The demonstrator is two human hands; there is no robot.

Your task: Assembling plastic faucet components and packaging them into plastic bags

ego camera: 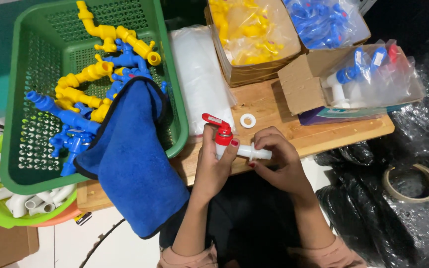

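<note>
My left hand (213, 161) grips a white plastic tap (223, 146) with a red handle, held upright over the front edge of the wooden table (269, 106). My right hand (279, 156) pinches the tap's white threaded spout end (257, 153), which points right. A small white ring washer (248, 120) lies on the table just behind the tap. Both hands touch the same tap.
A green basket (26, 129) at left holds several yellow and blue taps, with a blue cloth (135, 164) draped over its front rim. Cardboard boxes of yellow (249, 30) and blue parts (323, 20) stand behind. A tape roll (412, 182) lies on black plastic at right.
</note>
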